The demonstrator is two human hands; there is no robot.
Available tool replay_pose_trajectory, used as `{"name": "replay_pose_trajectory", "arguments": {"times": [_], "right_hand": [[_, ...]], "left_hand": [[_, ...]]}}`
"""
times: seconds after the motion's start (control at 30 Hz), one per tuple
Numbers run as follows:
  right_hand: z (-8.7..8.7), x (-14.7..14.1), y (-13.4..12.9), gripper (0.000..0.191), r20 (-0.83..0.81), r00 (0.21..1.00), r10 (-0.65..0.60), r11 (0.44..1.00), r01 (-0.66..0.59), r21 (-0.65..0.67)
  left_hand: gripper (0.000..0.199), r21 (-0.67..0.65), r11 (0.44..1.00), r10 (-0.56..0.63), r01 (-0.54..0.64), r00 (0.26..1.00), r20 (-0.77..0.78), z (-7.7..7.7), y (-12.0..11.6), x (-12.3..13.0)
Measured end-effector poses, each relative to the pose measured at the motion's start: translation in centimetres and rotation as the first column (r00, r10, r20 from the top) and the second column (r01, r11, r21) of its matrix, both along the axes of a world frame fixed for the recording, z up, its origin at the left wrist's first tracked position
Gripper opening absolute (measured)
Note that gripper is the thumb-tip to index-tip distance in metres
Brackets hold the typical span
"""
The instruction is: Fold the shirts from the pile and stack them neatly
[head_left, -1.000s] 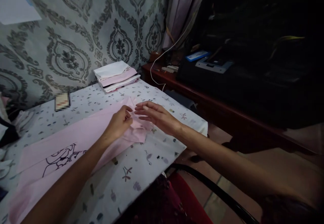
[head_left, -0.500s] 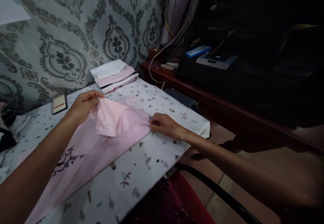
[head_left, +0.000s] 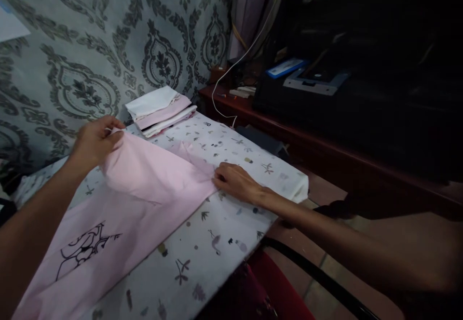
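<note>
A pink cloth garment (head_left: 144, 214) with a black line drawing printed on it lies across the patterned white table cover (head_left: 195, 262). My left hand (head_left: 96, 141) pinches one edge of the garment and holds it up off the surface at the far left side. At the garment's right end, my right hand (head_left: 235, 181) has its fingers closed on a corner, low over the table. Between the two hands the pink fabric stretches in a raised fold.
Folded white and pink cloths (head_left: 159, 110) are stacked at the back, by the patterned wall. To the right is a dark red wooden desk (head_left: 289, 139) with a white cable (head_left: 231, 72). A black curved bar (head_left: 318, 274) is near the front right.
My left hand has moved left and slightly up, drawing the pink fabric out wider. My right hand stays at the corner. The view has shifted slightly.
</note>
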State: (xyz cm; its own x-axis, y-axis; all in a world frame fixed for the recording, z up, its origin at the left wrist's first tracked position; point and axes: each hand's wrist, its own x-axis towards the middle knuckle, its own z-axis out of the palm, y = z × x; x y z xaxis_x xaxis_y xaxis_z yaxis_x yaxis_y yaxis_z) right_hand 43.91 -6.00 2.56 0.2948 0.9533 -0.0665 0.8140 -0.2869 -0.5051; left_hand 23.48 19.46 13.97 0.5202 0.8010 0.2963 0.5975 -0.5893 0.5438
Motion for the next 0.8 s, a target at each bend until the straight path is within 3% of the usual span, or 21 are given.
{"name": "replay_pose_trajectory", "arguments": {"times": [0.1, 0.27, 0.43, 0.63, 0.8], "right_hand": [[-0.1, -0.2, -0.2, 0.026, 0.015, 1.0, -0.021, 1.0, 0.021, 0.01], [-0.6, -0.3, -0.2, 0.028, 0.013, 0.999, -0.041, 0.998, 0.041, 0.047], [-0.3, 0.5, -0.5, 0.031, -0.061, 0.998, 0.002, 0.995, 0.004, 0.097], [-0.1, 2.2, -1.2, 0.043, -0.299, 0.954, 0.023, 0.989, 0.023, 0.149], [-0.6, 2.3, -1.3, 0.019, -0.26, 0.956, 0.132, 0.982, -0.091, 0.166]], "left_hand": [[0.021, 0.142, 0.987, -0.058, 0.076, 0.991, -0.123, 0.3, 0.3, 1.4], [0.022, 0.25, 0.952, -0.111, 0.179, 0.959, -0.262, 0.3, 0.4, 3.0], [0.02, 0.294, 0.932, -0.128, 0.211, 0.952, -0.28, 0.4, 0.5, 3.3], [0.012, 0.293, 0.941, -0.095, 0.166, 0.966, -0.242, 0.7, 0.5, 3.4], [0.015, 0.304, 0.944, -0.038, 0.124, 0.961, -0.274, 1.0, 0.1, 3.5]]}}
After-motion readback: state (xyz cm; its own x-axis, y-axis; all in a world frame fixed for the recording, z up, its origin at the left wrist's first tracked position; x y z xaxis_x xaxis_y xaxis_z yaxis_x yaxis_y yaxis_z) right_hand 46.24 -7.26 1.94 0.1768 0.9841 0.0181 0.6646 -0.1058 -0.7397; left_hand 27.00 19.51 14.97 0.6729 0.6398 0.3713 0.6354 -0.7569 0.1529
